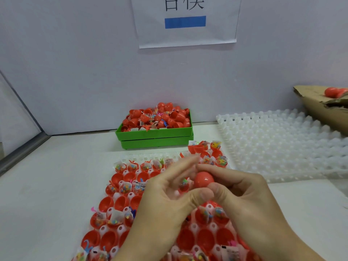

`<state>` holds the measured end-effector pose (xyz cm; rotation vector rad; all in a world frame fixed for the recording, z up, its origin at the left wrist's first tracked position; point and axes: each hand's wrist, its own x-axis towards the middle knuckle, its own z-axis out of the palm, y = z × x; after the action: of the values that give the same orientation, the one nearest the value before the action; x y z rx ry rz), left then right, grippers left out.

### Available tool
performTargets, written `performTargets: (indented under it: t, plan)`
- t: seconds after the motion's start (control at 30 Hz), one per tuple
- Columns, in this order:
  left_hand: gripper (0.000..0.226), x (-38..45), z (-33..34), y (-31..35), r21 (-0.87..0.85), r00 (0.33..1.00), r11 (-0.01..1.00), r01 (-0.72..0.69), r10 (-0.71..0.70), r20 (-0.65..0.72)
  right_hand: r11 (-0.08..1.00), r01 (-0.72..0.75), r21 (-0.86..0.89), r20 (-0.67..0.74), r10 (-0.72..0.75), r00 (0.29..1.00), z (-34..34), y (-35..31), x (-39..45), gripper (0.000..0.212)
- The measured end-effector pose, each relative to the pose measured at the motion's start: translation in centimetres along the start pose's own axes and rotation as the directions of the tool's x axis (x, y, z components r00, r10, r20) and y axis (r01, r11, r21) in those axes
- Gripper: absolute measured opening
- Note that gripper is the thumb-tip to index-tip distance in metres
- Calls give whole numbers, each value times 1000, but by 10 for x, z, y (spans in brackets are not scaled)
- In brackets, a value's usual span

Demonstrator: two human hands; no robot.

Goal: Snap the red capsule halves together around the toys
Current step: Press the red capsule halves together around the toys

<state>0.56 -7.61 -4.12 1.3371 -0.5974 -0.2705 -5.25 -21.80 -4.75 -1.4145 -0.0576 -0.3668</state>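
Note:
My right hand (243,193) pinches a red capsule half (203,179) between thumb and fingers, dome towards me. My left hand (165,191) holds a second red half with a small toy bag in it (184,185), its fingers blurred. The two halves are close together just above a white moulded tray (120,229). That tray carries rows of open red halves, some empty, some holding bagged toys (124,187).
A green bin (154,137) heaped with red halves and toy bags stands at the back by the wall. An empty white moulded tray (278,146) lies to the right. A torn cardboard box (318,108) with red capsules sits at far right.

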Motion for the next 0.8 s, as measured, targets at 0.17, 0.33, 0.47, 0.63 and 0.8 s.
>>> performTargets:
  t: [0.17,0.33,0.47,0.63,0.8]
  plan:
    - [66,0,1,-4,-167,994,980,109,-109,11,997,-2,72,36,-1,999,-1,1,3,36]
    - [37,-2,5,-5,-77,991,996,38,-47,-123,1000,23,-3,31,-23,999,3,1,6,30]
    - [33,-2,9,-4,13,981,1000,14,-11,-192,998,56,5,57,-56,997,7,0,8,26]
    - [41,-3,11,-5,43,975,999,20,-10,-221,998,65,-9,70,-64,995,8,-1,10,28]
    - [37,-3,8,-5,-12,984,1000,5,-7,-178,998,64,10,55,-65,996,6,-4,10,29]
